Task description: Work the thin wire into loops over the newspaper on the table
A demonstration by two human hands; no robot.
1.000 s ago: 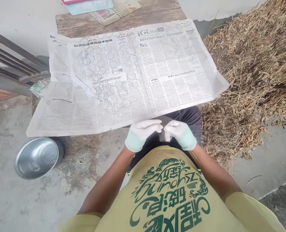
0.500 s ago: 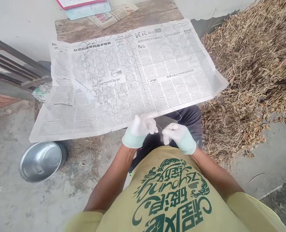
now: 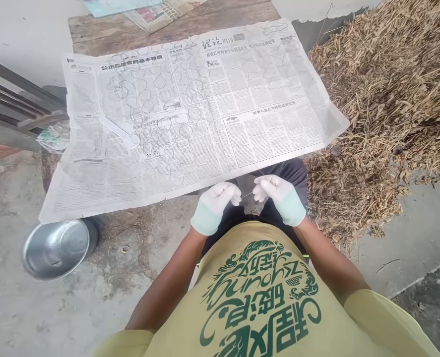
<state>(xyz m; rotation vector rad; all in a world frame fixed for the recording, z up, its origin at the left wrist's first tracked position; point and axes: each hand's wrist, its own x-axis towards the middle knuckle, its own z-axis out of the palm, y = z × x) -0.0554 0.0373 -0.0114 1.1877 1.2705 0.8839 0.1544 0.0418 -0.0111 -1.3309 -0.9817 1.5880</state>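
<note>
Both hands wear white gloves with mint cuffs, just below the newspaper's front edge. My left hand (image 3: 220,198) is closed, its fingertips pinching one end of a thin wire (image 3: 247,195). The other end runs into the pinched fingers of my right hand (image 3: 272,193), a short gap away. A strand also rises from the right hand to the paper's edge. On the spread newspaper (image 3: 104,183) lie many thin wire loops (image 3: 162,82), bunched at the middle and left, with fainter ones at the upper right. A white flat strip with a round end (image 3: 130,141) lies left of the loops.
The newspaper covers a wooden table (image 3: 220,15), with more printed papers (image 3: 156,14) at its back. A metal pot (image 3: 58,248) stands on the floor at left, below a wooden chair (image 3: 15,94) and a plastic bag (image 3: 54,137). Dried plant stalks (image 3: 387,99) are heaped at right.
My left hand has drawn its raised fingers together into a pinch. My right hand has turned and risen slightly. The wire between them is now short and nearly straight. The view has shifted slightly.
</note>
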